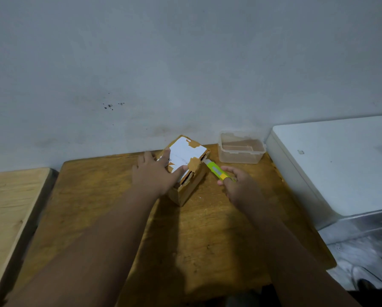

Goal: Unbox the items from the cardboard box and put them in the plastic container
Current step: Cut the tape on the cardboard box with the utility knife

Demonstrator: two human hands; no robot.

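Your cardboard box [189, 155] sits near the back of the wooden table [92, 185], close to the wall. The plastic container [241, 157] is just beside it on the right, and I can see nothing in it. Your left hand [156, 173] lies flat on top of the box with the fingers straight and a little apart, pressing down. Your right hand [238, 185] has its fingers curled tight around the back end of a green and yellow knife [215, 170]. The front end of the knife touches the top right edge of the box, where the flap meets the side. The box top is not open yet, so I cannot see what is inside. The box looks small and light, so I think it could slide if you push hard with the knife. Keep your flat hand pressing on it. The cardboard looks thin and a bit bent, with torn brown tape on the white label, so it may squash if you squeeze. Hold it by the sides, low down, where it is stiffest. Keep your left fingers away from the sharp end. A big white machine [340, 162] stands to the right of the table.
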